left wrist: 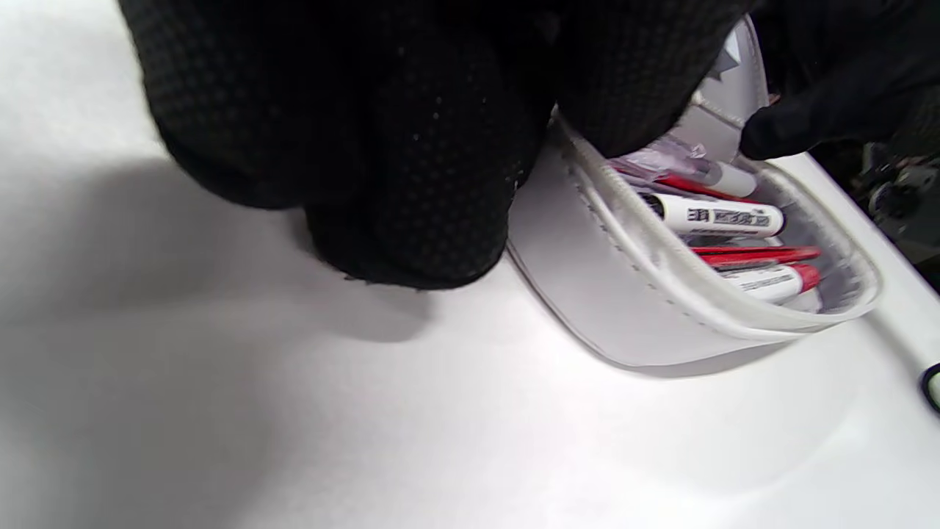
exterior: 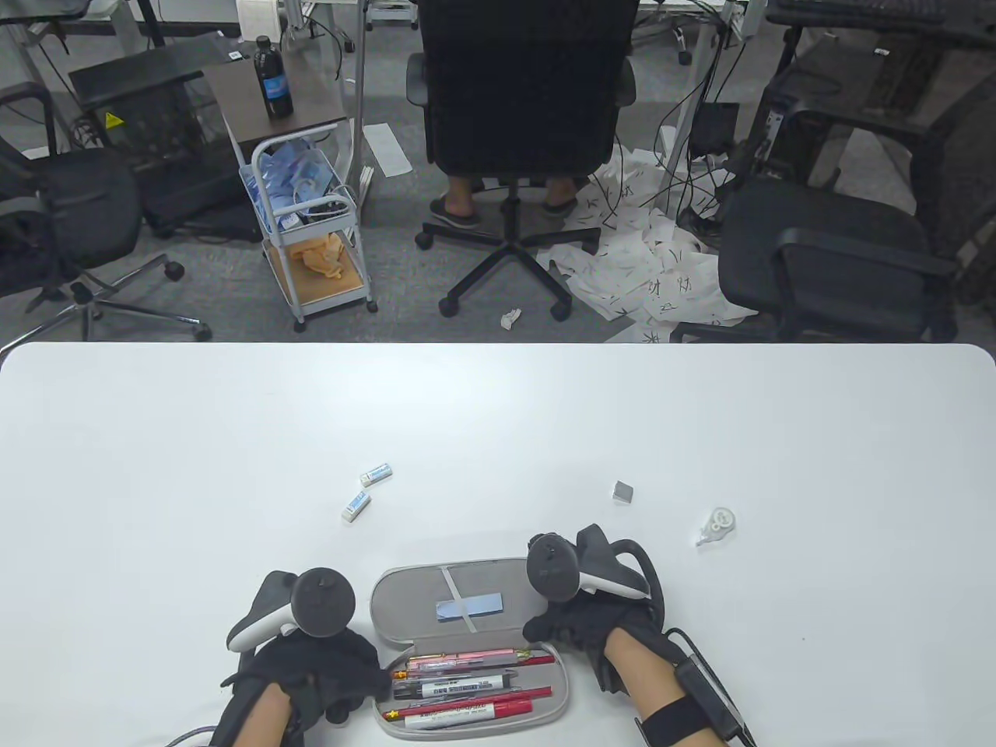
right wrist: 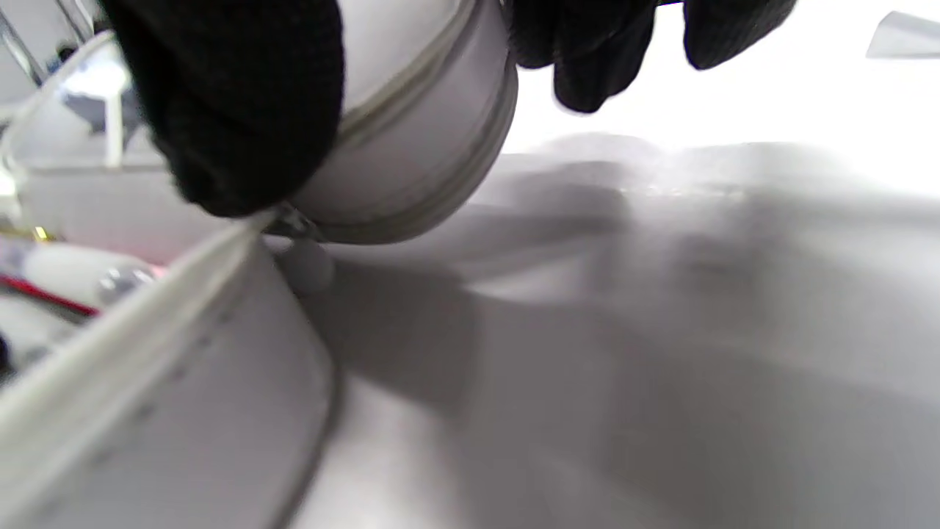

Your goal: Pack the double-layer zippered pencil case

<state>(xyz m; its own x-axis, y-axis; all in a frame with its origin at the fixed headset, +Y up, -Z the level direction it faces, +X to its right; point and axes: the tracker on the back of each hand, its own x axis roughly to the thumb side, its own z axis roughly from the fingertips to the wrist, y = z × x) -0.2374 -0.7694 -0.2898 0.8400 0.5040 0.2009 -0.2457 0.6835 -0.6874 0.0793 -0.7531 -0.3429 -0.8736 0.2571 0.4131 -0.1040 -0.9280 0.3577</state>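
While the open pencil case [exterior: 467,646] lies on the desk [exterior: 498,436], left hand [exterior: 319,669] fingers grip its left end, right hand [exterior: 591,622] pinches the right rim, fingertips hidden.

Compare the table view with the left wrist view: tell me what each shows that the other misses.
Only the table view shows two erasers, a correction tape, a grey block and the case's open lid. Only the left wrist view shows the case's outer side wall close up. Both show the left hand at the pencil case holding pens.
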